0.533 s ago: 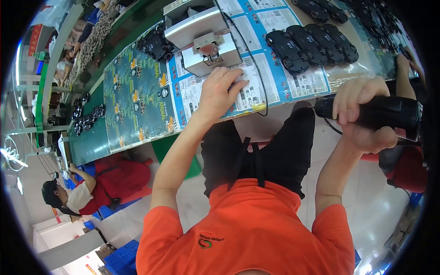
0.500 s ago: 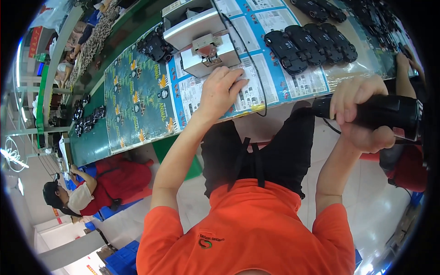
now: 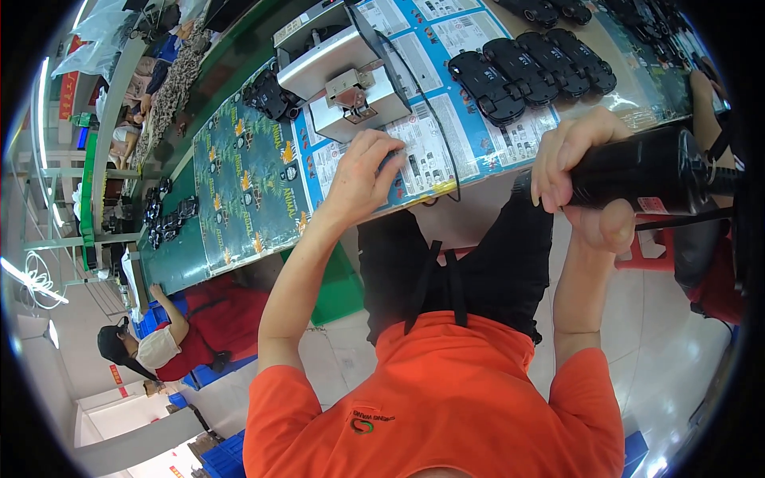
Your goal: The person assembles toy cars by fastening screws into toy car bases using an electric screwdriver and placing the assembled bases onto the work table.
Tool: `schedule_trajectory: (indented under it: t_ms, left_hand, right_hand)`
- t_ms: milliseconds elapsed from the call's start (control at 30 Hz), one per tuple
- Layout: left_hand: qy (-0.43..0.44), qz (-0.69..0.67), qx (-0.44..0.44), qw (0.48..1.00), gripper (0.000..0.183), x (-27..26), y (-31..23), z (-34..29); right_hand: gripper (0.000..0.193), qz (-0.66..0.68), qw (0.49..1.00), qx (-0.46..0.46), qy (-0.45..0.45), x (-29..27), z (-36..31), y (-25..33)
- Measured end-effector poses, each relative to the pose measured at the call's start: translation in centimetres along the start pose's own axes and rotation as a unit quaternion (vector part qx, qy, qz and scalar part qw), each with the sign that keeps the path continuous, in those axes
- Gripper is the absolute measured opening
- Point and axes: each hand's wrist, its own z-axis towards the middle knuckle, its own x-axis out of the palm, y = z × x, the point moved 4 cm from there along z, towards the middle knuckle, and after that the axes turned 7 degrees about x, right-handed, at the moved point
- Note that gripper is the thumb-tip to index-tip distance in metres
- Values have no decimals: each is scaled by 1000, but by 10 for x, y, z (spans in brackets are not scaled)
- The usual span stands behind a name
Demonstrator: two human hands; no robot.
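My right hand (image 3: 582, 171) is wrapped round a thick black cylindrical power tool (image 3: 637, 175), which looks like an electric screwdriver. Its narrow end points left, past my fingers, beyond the table's front edge. My left hand (image 3: 362, 175) is over the printed sheets at the table's front, with thumb and fingertips drawn together. A small dark spot shows between them, too small to name. Just beyond those fingertips stands a silver metal box machine (image 3: 323, 119) with a metal bracket (image 3: 351, 94) on its front.
Several black toy car chassis (image 3: 538, 76) lie in a row at the right of the table (image 3: 247, 183). Another black part (image 3: 271, 92) sits left of the machine. A black cable (image 3: 430, 103) runs over the front edge. Other people work at far left and right.
My left hand has drawn back a little from the machine, its fingers closer together. The power tool has tilted in my right hand, its rear end now higher. The whole view has shifted slightly.
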Motion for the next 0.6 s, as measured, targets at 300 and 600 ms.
schedule_trajectory:
  t_ms: [300,600]
  left_hand:
    - [37,-7,29,999,16,-1,14,-1]
    - [14,43,67,997,12,3,14,-3]
  right_hand:
    - [68,97,994,-34,20,3,3,-3]
    - [68,89,996,-1,6,14,4,-9]
